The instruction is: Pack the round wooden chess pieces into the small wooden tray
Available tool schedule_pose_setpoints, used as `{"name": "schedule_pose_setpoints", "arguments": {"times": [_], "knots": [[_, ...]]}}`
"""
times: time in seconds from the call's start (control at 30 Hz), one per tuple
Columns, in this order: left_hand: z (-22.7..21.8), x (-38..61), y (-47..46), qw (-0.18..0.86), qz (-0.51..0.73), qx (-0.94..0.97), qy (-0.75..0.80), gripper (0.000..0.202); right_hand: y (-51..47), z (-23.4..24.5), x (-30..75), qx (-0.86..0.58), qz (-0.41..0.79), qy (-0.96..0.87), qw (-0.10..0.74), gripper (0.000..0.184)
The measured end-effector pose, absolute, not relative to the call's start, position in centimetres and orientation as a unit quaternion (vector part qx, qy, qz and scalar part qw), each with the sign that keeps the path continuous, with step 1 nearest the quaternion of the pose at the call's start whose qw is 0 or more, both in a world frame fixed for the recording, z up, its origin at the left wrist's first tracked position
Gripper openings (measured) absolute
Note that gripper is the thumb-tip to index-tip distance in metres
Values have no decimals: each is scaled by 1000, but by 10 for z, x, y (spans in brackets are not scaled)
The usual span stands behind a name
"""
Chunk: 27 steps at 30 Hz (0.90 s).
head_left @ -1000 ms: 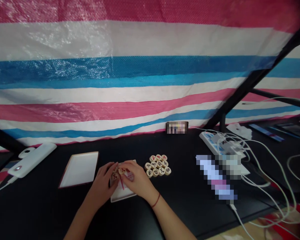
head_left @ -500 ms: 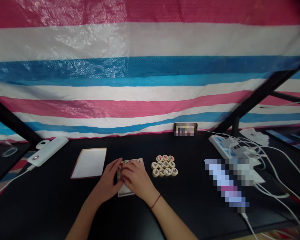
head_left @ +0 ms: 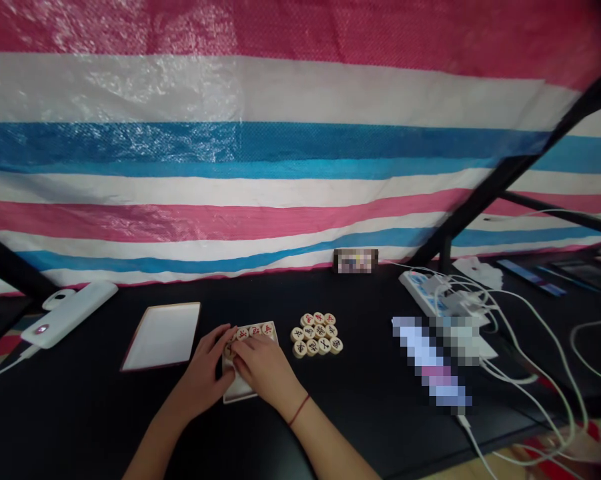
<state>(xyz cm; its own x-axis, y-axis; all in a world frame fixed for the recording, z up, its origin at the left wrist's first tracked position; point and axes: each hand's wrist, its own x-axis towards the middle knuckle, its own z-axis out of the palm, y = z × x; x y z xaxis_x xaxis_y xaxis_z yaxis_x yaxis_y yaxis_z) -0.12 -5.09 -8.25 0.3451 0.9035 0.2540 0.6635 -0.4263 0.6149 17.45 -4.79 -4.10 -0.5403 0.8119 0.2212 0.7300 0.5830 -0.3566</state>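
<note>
A small white tray with a raised rim point(head_left: 234, 395) lies on the black table under both hands. Several round wooden xiangqi pieces point(head_left: 254, 331) with red characters sit in a row along its far edge. My left hand point(head_left: 201, 375) rests at the tray's left side, fingertips against the pieces. My right hand point(head_left: 264, 369) lies over the tray and touches the pieces, hiding most of the tray's middle. To the right stands a tight cluster of several similar pieces point(head_left: 316, 335), apart from both hands.
A larger white tray with a brown rim point(head_left: 161, 337) lies left of my hands. A white power bank point(head_left: 69, 313) is further left. On the right are a power strip point(head_left: 425, 292), tangled white cables and a pixelated object point(head_left: 433, 360). A striped tarpaulin point(head_left: 230, 150) hangs behind the table.
The row of pieces on the small tray's far edge now shows, and my hands sit lower on the tray. The view has shifted slightly compared with the earlier frames.
</note>
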Motion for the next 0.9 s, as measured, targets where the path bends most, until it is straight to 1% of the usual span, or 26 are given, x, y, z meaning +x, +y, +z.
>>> {"name": "schedule_pose_setpoints", "arguments": {"times": [0.1,0.17,0.23,0.3,0.37,0.43,0.5,0.57,0.7,0.9], "knots": [[-83,-1,-50,203,289,794,495,61,-50,-39,177,-444,131,-863,200,16],[-83,-1,-50,202,289,792,498,55,-49,-36,185,-456,155,-847,226,15],[-83,0,-50,200,286,790,504,50,-45,-32,200,-495,159,-815,256,13],[-84,1,-50,196,282,790,508,47,-37,-26,220,-562,130,-773,266,15],[-84,1,-50,190,281,791,510,46,-27,-20,241,-645,96,-726,218,19],[-84,2,-50,183,284,793,508,47,-17,-15,258,-697,78,-700,130,22],[-84,2,-50,179,291,792,506,47,-8,-12,268,-720,71,-689,46,23],[-85,2,-50,180,299,788,507,46,-1,-9,270,-724,73,-686,-2,22],[-85,1,-49,190,301,781,514,44,6,-5,269,-719,89,-688,-30,18],[-86,1,-47,184,303,781,514,44,11,1,273,-713,114,-691,-42,22]]}}
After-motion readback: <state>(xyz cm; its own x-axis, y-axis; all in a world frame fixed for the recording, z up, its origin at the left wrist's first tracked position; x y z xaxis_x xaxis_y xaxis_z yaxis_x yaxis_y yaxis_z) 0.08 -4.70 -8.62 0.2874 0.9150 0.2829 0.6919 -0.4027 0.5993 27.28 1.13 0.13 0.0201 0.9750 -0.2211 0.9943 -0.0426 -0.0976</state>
